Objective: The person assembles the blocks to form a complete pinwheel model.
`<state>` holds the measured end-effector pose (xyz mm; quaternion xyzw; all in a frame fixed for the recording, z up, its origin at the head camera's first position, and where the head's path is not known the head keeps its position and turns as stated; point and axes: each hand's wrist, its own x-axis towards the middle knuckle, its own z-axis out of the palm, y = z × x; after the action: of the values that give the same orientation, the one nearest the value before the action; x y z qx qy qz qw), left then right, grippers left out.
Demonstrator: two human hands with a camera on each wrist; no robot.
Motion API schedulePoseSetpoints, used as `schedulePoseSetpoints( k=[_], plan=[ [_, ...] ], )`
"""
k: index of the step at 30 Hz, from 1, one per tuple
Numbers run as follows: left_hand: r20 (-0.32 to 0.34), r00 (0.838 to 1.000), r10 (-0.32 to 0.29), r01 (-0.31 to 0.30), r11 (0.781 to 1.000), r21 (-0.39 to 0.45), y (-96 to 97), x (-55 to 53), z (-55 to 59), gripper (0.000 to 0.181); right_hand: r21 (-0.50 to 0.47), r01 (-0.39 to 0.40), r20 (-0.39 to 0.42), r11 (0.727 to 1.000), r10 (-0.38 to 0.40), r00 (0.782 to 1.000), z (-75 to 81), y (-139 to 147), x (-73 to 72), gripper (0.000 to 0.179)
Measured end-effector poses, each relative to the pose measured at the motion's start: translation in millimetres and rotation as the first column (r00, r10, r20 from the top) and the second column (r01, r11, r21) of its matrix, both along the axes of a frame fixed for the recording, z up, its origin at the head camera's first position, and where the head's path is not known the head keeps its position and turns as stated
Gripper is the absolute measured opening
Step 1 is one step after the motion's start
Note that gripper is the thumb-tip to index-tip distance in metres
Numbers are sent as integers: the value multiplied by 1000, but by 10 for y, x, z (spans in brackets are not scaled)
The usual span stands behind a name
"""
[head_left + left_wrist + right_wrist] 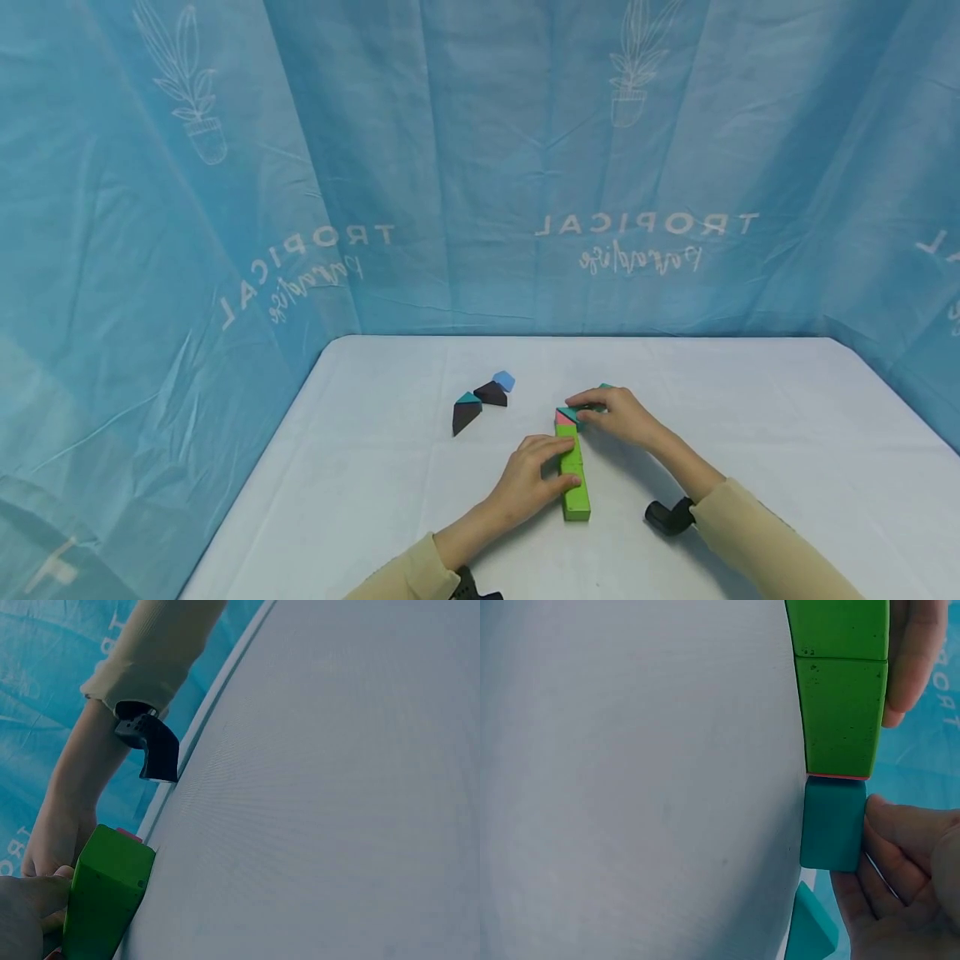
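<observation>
Two green blocks (pixel 576 500) lie end to end in a row pointing away from me. A pink triangular block (pixel 564 418) and a teal triangular block (pixel 568 412) sit at the row's far end. My left hand (pixel 528 479) rests over the green blocks, thumb and fingers spread along their top. My right hand (pixel 626 417) pinches the teal block, thumb at its near upper edge and fingers at its far end. Beyond that hand lies another teal block (pixel 808 926), partly hidden in the head view.
Left of the row, on the white table (pixel 375 467), lie two dark pieces (pixel 467 417), one topped by a teal triangle (pixel 468 398), and a blue many-sided block (pixel 504 381). Blue printed curtains (pixel 487 167) hang around the table.
</observation>
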<state>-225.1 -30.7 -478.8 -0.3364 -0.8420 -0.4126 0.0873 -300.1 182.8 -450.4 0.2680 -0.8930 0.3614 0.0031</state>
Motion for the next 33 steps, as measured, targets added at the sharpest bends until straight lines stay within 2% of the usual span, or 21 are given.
schedulePoseSetpoints(
  k=[10,15,22,25,28,33],
  plan=[
    [31,1000,2,-2,1000,1,5,25,1,48,-22,6,27,1000,-5,1000,2,9,19,25],
    [37,999,5,-4,1000,-2,13,21,1,48,-66,97,27,993,-95,995,103,106,21,29],
    [36,999,6,-6,1000,-5,15,15,1,48,-113,202,28,973,-200,979,232,518,77,33],
    [20,1000,4,-4,1000,3,11,8,1,48,-112,246,57,963,-240,969,241,708,146,36],
    [16,1000,6,-6,1000,5,7,-1,-4,48,-116,259,117,959,-246,962,229,866,226,40],
    [36,999,6,-7,1000,9,-2,-4,-4,48,-127,199,249,972,-163,955,169,1029,338,43]
  ],
)
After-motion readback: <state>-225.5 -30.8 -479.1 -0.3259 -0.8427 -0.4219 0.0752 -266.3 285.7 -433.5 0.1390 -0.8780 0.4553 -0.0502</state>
